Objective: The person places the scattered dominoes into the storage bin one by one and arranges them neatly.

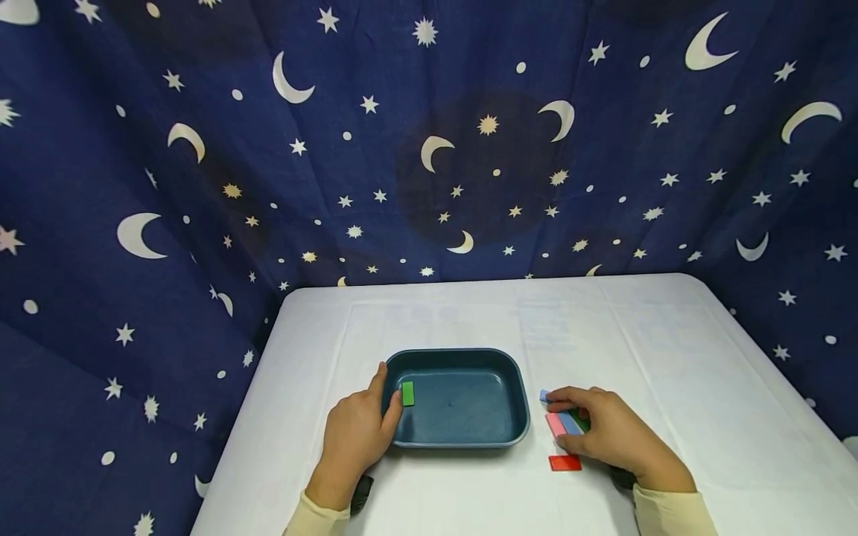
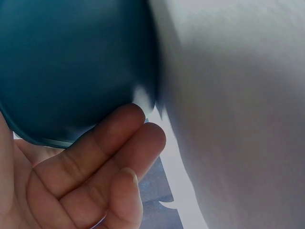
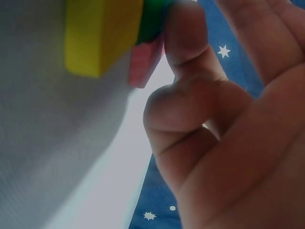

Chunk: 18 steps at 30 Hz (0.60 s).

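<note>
In the head view, a dark teal tray [image 1: 456,439] stands on the white table. My left hand [image 1: 358,428] grips its left end, thumb over the rim and fingers along the outside [image 2: 102,152]. Beside the thumb, a green block [image 1: 408,394] lies inside the tray. Right of the tray, my right hand [image 1: 606,424] bends over a group of blocks: a pink block [image 1: 555,425], a blue block [image 1: 570,423] and a dark green block [image 1: 582,421]. Its thumb and forefinger straddle the group; I cannot tell whether they pinch one.
A light blue block [image 1: 544,395] shows past my right forefinger. Below the thumb lies a red block [image 1: 565,463]. The right wrist view shows a yellow block [image 3: 97,38] close to my fingers. A dark blue curtain [image 1: 402,149] with moons and stars hangs behind the table [image 1: 670,335].
</note>
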Each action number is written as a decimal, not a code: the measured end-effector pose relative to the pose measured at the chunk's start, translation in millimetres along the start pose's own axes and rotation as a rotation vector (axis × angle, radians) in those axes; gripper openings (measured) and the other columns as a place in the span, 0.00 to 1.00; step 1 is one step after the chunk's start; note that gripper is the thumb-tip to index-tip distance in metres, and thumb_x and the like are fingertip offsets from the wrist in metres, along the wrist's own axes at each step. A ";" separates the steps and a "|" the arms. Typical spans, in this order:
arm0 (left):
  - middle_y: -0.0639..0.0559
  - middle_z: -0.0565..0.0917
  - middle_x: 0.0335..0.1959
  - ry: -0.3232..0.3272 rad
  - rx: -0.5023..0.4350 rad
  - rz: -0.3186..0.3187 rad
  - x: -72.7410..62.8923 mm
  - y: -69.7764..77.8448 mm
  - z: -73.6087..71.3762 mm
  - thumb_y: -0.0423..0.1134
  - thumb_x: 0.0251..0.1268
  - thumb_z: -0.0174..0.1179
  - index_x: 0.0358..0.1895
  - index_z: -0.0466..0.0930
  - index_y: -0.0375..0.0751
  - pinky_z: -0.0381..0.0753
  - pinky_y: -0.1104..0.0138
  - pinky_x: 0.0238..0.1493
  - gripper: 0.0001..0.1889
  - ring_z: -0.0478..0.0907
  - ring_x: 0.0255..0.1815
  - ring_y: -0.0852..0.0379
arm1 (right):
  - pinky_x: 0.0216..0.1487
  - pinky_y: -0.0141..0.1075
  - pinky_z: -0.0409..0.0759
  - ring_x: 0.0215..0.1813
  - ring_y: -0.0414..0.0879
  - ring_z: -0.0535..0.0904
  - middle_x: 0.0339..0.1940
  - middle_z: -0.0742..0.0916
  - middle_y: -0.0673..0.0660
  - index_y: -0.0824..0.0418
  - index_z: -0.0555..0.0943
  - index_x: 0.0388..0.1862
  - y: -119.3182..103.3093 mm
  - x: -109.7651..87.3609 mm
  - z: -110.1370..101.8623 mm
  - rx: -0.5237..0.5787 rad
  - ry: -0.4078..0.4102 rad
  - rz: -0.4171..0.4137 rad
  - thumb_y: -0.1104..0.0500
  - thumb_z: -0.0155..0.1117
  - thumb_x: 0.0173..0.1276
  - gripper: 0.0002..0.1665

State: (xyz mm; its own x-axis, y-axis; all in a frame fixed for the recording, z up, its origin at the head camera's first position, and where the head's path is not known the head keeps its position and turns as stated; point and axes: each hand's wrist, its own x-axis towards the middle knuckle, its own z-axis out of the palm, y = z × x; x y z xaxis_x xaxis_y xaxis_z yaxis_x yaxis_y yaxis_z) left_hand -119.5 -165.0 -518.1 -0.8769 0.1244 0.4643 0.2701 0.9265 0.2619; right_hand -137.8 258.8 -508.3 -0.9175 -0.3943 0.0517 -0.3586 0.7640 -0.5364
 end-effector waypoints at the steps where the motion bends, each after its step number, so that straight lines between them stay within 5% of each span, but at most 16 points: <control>1: 0.44 0.85 0.21 -0.002 0.000 -0.002 -0.2 -0.1 0.3 0.54 0.76 0.60 0.71 0.78 0.34 0.75 0.58 0.17 0.31 0.82 0.18 0.49 | 0.52 0.42 0.79 0.49 0.41 0.80 0.49 0.90 0.33 0.48 0.85 0.63 -0.1 -0.1 -0.1 -0.002 -0.002 0.001 0.53 0.89 0.49 0.40; 18: 0.45 0.84 0.20 -0.003 0.000 0.004 0.2 -0.1 0.6 0.54 0.76 0.60 0.72 0.77 0.34 0.74 0.58 0.16 0.31 0.81 0.17 0.50 | 0.49 0.40 0.77 0.46 0.41 0.78 0.49 0.90 0.33 0.48 0.86 0.63 -2.1 1.5 -0.7 -0.012 -0.010 -0.001 0.54 0.89 0.48 0.40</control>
State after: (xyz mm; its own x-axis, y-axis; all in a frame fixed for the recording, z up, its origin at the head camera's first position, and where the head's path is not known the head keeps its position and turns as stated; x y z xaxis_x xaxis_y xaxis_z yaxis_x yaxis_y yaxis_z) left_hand -119.9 -164.8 -518.6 -0.8771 0.1293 0.4626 0.2735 0.9261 0.2598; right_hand -138.5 256.9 -506.5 -0.9153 -0.4005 0.0436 -0.3618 0.7696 -0.5262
